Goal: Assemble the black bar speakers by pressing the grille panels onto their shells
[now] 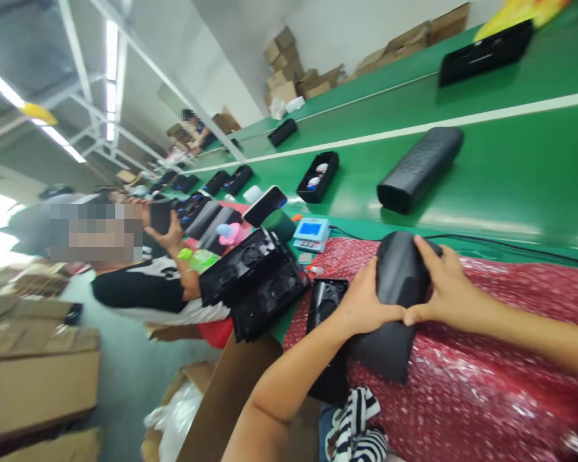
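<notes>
Student: Casing, long, rounded and smooth dark grey (399, 276): where is it located, and how is it held?

Tutor: It lies right of centre in the frame, tilted, over a sheet of translucent red bubble wrap (486, 385). The person's left hand (363, 305) grips its left side and the right hand (446, 285) its right. The fingers of both are clamped on it, with the thumbs meeting across its near face.

Student: What stands next to the left hand?

Tutor: An open black rectangular housing (326, 300), partly hidden by that hand. Farther left, near the centre of the frame, note a stack of glossy black panels (270, 282) with round recesses.

Student: And beyond the hands?

Tutor: A small pale-blue device with a lit blue display (311, 234). Toward the upper right, a second dark-grey rounded casing (421, 167) rests on a glossy green surface (520, 160); left of it, an open black box (308, 189) contains round white-topped parts.

Student: What occupies the left side?

Tutor: A co-worker in a black-and-white top (139, 289), one hand raised at a dark boxy object (160, 217).
</notes>
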`<state>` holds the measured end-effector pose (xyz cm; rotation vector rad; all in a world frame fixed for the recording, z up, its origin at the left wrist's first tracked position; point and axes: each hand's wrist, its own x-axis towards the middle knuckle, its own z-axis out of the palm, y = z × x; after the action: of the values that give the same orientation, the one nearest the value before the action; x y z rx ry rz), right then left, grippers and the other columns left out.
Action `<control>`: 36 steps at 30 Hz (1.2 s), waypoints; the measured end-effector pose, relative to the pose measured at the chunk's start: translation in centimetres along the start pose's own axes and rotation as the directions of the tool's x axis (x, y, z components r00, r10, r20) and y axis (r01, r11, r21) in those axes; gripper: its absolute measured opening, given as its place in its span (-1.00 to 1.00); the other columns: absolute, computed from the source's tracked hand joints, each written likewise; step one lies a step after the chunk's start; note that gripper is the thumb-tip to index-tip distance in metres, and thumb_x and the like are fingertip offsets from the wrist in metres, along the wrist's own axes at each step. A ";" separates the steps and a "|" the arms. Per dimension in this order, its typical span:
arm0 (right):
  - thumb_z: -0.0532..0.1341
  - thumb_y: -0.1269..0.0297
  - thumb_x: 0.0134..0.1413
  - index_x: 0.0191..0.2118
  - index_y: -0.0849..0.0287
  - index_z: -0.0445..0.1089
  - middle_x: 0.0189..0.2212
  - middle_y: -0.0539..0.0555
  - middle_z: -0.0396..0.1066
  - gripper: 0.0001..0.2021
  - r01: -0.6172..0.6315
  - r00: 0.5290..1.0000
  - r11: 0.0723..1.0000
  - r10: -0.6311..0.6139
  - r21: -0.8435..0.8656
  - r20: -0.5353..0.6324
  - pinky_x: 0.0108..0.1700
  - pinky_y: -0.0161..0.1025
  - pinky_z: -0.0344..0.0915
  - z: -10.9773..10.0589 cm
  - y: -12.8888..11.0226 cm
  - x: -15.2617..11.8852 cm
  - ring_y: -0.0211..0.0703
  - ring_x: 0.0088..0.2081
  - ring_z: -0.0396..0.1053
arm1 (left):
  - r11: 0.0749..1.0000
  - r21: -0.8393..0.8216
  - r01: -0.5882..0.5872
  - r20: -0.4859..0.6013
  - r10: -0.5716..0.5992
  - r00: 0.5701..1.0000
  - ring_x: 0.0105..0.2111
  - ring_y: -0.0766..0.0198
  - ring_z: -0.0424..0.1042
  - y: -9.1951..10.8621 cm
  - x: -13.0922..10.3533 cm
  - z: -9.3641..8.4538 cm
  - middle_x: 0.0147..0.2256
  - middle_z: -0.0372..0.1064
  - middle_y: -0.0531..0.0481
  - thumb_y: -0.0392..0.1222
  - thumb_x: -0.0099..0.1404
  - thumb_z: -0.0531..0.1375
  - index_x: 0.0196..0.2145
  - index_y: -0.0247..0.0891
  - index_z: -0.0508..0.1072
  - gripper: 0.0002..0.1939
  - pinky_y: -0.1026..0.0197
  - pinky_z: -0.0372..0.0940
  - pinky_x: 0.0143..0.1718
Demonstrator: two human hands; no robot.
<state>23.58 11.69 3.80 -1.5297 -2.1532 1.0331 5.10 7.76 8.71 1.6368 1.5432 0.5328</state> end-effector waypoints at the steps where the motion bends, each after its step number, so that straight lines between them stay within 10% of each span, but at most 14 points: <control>1: 0.46 -0.19 -0.59 0.37 0.14 -0.51 0.22 0.34 -0.58 0.49 -0.020 1.000 1.000 0.019 0.024 0.019 0.33 0.05 -0.21 -0.2 -0.2 0.1 0.33 0.32 -0.42 | 1.000 -0.016 0.012 -0.004 -0.012 1.000 0.27 -0.07 -0.04 0.0 -0.1 0.0 0.29 -0.11 -0.29 -0.08 -0.10 0.36 0.31 -0.39 -0.08 0.12 -0.06 -0.09 0.28; 20: 0.45 -0.25 -0.63 0.38 -0.03 -0.43 0.24 0.27 -0.51 0.46 -0.035 0.998 0.998 0.032 0.051 0.058 0.29 0.14 -0.13 -1.0 -0.4 0.5 0.31 0.31 -0.35 | 0.997 -0.010 0.077 -0.087 -0.077 0.993 0.29 0.05 -0.04 -0.8 -0.4 0.2 0.29 -0.08 -0.21 -0.04 0.20 0.13 0.31 -0.44 -0.03 -0.19 -0.01 -0.13 0.31; 29: 0.39 -0.36 -0.52 0.38 0.20 -0.49 0.22 0.35 -0.91 0.47 0.094 0.987 0.993 -0.084 -0.069 0.140 0.31 0.13 -0.41 -2.1 -0.8 0.6 0.21 0.27 -0.80 | 1.000 0.008 0.020 -0.152 -0.018 0.988 0.25 0.07 0.05 -1.3 -0.3 0.3 0.25 0.03 -0.20 -0.08 0.22 0.12 0.26 -0.36 0.08 -0.30 -0.01 -0.06 0.29; 36: 0.42 -0.28 -0.45 0.39 0.09 -0.34 0.29 0.35 -0.63 0.35 0.117 0.984 0.984 -0.097 -0.131 0.151 0.29 0.24 -0.34 -3.2 -1.1 0.7 0.30 0.32 -0.58 | 0.999 -0.030 0.012 -0.131 -0.016 0.991 0.26 0.08 0.04 -1.5 -0.1 0.2 0.27 0.00 -0.17 -0.08 0.25 0.10 0.26 -0.33 0.06 -0.33 -0.01 -0.05 0.28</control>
<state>24.47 13.29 6.70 -1.4178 -2.4245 1.0040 4.31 7.48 7.45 1.5951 1.6332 0.6632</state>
